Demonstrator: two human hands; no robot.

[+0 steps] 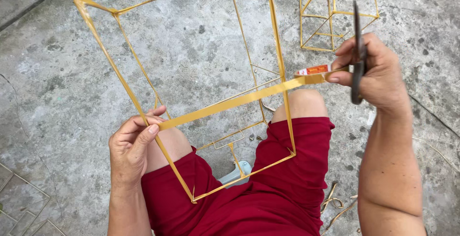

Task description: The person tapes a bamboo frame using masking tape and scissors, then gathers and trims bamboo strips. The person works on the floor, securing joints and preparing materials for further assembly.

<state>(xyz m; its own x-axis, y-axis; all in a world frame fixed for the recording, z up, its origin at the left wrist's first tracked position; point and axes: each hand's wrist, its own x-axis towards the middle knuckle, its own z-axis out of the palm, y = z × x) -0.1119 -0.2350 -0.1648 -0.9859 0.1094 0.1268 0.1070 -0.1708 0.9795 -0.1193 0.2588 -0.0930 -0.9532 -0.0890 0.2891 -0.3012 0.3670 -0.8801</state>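
Bare grey concrete floor [201, 49] lies open all round the knees, pitted and cracked. A boxy frame [143, 106] of thin yellow bamboo sticks rests over the red shorts [268, 197]. A flat yellow strip [230, 102] runs across it: the left hand [132, 149] pinches one end against a frame stick, the right hand [373, 70], raised, grips the other end together with dark scissors [357, 53] and a small tube [314, 69]. A second frame [335, 13] stands on the floor beyond.
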